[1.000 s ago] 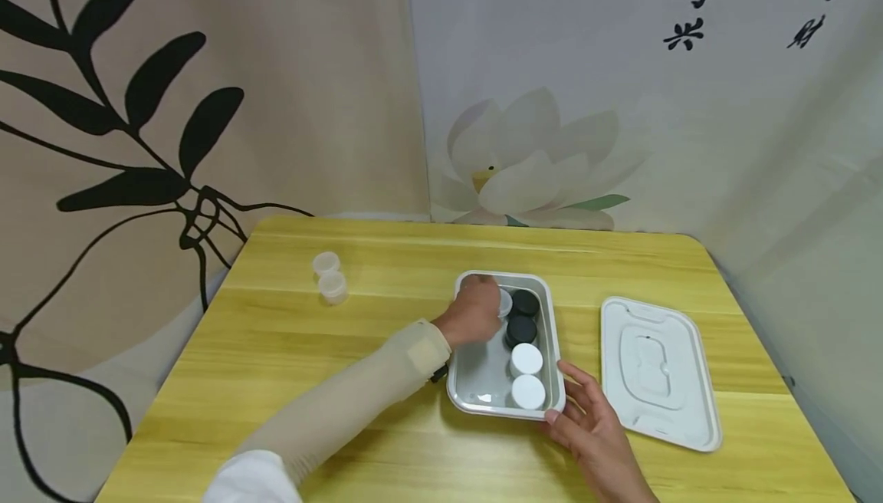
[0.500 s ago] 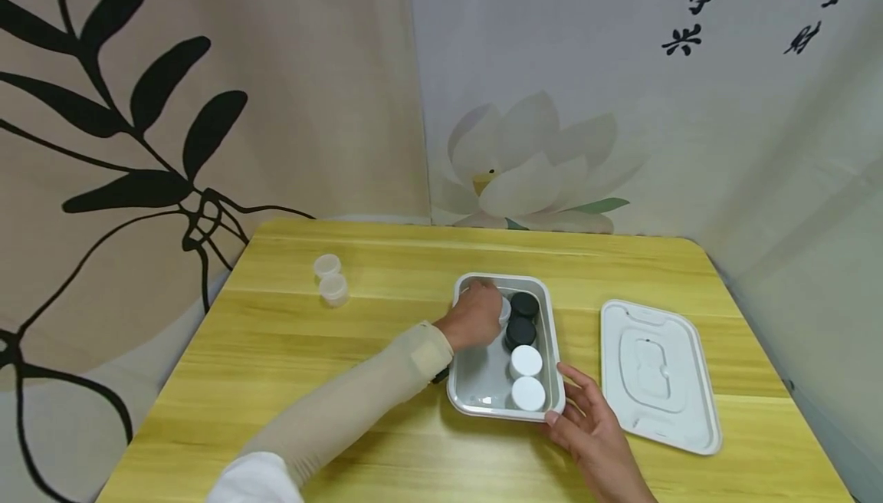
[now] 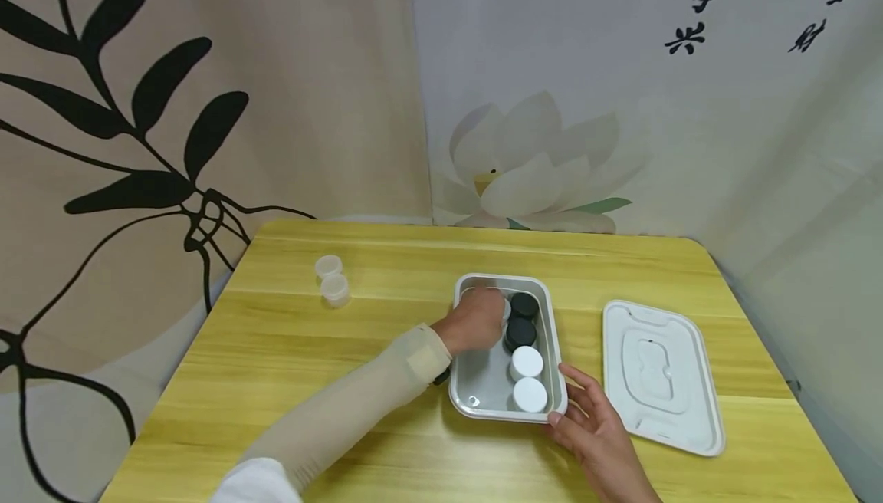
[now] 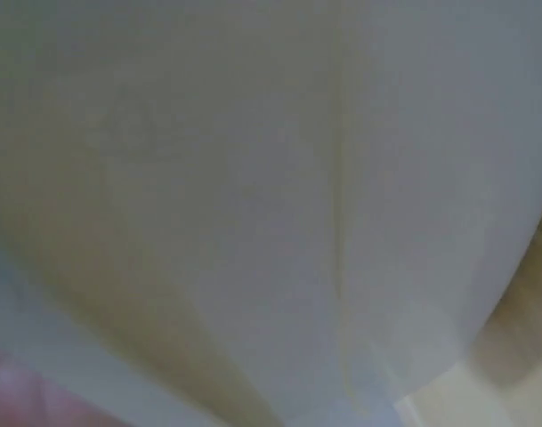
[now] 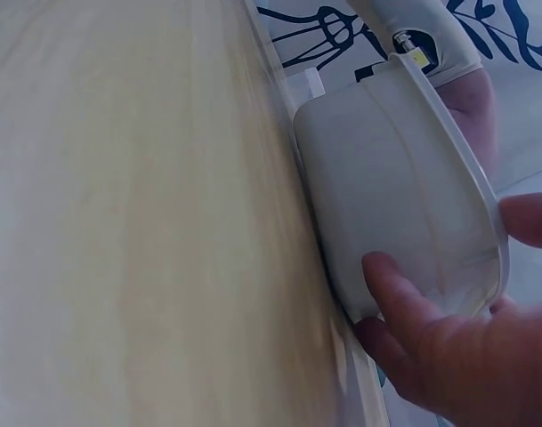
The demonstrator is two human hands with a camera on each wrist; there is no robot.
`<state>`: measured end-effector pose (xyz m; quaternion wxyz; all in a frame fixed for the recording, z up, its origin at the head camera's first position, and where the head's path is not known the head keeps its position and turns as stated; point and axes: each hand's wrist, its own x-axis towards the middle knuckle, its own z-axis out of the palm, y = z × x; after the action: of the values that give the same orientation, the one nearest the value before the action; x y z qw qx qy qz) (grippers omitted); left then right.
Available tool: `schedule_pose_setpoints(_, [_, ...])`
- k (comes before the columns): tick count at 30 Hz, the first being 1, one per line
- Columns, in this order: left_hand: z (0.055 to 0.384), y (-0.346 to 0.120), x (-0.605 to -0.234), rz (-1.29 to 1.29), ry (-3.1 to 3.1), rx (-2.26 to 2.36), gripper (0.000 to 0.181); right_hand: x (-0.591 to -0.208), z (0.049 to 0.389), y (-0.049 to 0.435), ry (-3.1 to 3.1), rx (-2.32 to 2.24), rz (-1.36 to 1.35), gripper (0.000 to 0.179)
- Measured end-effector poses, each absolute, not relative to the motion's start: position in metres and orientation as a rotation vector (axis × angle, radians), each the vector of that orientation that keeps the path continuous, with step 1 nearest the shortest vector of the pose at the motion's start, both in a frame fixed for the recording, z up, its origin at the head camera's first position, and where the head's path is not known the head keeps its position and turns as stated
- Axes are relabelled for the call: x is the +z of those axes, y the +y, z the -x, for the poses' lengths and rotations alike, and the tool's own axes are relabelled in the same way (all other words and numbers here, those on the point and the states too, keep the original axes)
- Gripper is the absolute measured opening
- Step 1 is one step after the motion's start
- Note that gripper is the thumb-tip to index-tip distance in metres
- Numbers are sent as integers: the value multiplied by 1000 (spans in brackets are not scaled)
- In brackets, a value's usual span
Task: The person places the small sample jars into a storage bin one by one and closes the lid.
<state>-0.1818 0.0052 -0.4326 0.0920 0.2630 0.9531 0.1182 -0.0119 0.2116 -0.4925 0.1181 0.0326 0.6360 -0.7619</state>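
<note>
A white rectangular box [image 3: 476,403] stands lidless on the table. Inside, along its right side, are two black-lidded jars [image 3: 522,333] and two white-lidded jars [image 3: 527,365]. My left hand [image 3: 474,320] reaches into the box's far left part, fingers curled down around a small translucent cup [image 3: 507,309], which shows only as a sliver beside the black lids; the fingertips are hidden. My right hand [image 3: 589,426] grips the near right corner, its thumb at the rim and fingers [image 5: 400,294] against the outer wall. The box's pale wall [image 4: 253,222] fills the left wrist view, blurred.
A white lid [image 3: 662,376] lies flat on the table, right of the box. Two small translucent cups [image 3: 334,288] stand together at the back left. The wooden table [image 3: 386,250] ends at printed curtains behind.
My left hand has shifted slightly right inside the box, and less of the translucent cup shows beside it. The right hand keeps its grip on the corner.
</note>
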Motion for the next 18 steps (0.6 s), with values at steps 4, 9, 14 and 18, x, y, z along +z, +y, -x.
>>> schedule_pose_setpoints(4, [178, 5, -432, -779, 2843, 383, 34, -492, 11, 211, 1866, -2225, -114, 73])
schedule_pose_setpoints(9, [174, 4, -432, -721, 2823, 450, 27, -492, 11, 209, 1876, -2221, -146, 72])
schedule_pose_setpoints(14, [175, -2, -430, -641, 2801, 683, 27, -492, 12, 208, 1880, -2225, -143, 72])
schedule_pose_setpoints(18, [175, -8, -433, -604, 2776, 842, 29, -492, 11, 208, 1887, -2225, -131, 72])
